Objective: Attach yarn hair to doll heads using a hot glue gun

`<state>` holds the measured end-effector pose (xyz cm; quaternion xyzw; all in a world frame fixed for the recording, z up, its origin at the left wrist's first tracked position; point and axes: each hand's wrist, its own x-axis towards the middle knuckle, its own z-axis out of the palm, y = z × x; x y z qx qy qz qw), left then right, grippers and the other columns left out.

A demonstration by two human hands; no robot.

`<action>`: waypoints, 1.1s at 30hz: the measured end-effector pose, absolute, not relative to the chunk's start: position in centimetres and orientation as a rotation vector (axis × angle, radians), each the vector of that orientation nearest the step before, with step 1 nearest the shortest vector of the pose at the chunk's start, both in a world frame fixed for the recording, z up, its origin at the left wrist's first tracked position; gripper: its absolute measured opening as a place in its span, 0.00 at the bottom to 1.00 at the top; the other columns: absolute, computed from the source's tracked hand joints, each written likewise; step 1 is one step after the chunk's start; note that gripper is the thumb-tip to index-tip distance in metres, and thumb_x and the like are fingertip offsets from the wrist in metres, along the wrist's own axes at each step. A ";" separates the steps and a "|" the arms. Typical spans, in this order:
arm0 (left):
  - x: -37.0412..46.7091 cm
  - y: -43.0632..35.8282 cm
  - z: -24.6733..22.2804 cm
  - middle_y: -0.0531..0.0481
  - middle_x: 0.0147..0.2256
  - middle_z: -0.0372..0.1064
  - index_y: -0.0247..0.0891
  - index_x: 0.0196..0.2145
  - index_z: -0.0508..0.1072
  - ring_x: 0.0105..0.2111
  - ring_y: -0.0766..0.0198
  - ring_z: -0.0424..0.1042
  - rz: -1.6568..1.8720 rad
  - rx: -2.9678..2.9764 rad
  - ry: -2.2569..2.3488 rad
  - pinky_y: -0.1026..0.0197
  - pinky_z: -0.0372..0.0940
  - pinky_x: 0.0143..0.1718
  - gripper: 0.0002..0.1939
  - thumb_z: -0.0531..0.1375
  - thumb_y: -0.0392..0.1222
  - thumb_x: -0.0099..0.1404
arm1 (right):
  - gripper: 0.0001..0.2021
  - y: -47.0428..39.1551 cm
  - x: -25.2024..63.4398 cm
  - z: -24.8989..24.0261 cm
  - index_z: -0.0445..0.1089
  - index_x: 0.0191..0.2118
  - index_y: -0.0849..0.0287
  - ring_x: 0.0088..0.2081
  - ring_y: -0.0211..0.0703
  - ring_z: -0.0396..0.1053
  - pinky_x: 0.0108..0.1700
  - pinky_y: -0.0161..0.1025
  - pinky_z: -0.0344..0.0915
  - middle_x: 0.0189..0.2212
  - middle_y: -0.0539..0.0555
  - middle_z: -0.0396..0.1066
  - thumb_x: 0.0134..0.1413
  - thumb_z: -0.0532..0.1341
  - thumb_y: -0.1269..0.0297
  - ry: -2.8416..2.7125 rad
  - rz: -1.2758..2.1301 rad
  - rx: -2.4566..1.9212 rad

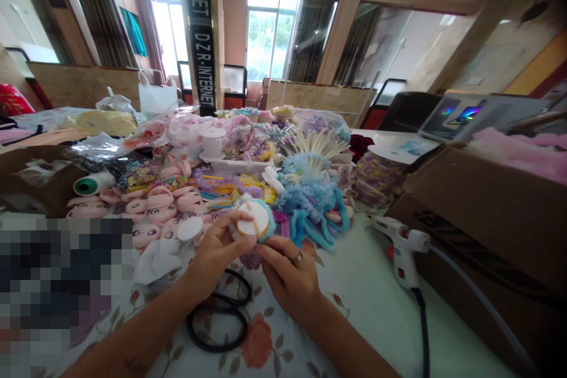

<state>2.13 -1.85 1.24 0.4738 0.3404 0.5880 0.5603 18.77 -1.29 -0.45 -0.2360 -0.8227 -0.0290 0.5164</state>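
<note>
Between my two hands is a small round piece with a white disc face (251, 218) and a fluffy light blue edge. My left hand (218, 248) grips it from the left, with a finger across the disc and the thumb at its lower edge. The fingers of my right hand (287, 269) are closed at its lower right edge; a ring shows on one finger. Under my hands, black-handled scissors (217, 345) lie on the floral cloth (305, 348). Pink doll faces (162, 212) and a loose white disc (190, 228) lie to the left.
A white glue gun (405, 251) with a black cable stands at the right beside a large cardboard box (482, 230). Blue fluffy strips (305, 201), yarn and a white spool (212, 143) are heaped behind my hands. Another box (26, 180) stands at the left.
</note>
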 end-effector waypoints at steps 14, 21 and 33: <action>2.4 -2.1 1.9 0.54 0.37 0.69 0.41 0.40 0.67 0.36 0.69 0.66 1.482 1.038 0.808 0.68 0.61 0.38 0.19 0.66 0.31 0.51 | 0.11 -1.3 19.3 0.3 0.71 0.42 0.60 0.38 0.42 0.75 0.41 0.36 0.73 0.40 0.59 0.75 0.52 0.62 0.75 -1.998 -0.230 -0.562; 1.3 -1.2 2.3 0.54 0.36 0.66 0.41 0.40 0.66 0.34 0.69 0.65 1.570 1.103 0.880 0.69 0.62 0.34 0.19 0.65 0.32 0.50 | 0.21 -2.2 30.1 -1.0 0.71 0.46 0.65 0.37 0.62 0.74 0.37 0.56 0.69 0.38 0.68 0.74 0.56 0.55 0.54 -1.345 -0.373 -1.702; 1.3 -1.0 2.9 0.54 0.32 0.65 0.40 0.38 0.67 0.31 0.69 0.65 1.599 1.113 0.978 0.69 0.63 0.30 0.20 0.65 0.33 0.47 | 0.17 2.1 41.8 -1.4 0.65 0.09 0.50 0.08 0.36 0.58 0.17 0.38 0.53 0.08 0.54 0.62 0.40 0.66 0.55 -1.477 0.102 -1.930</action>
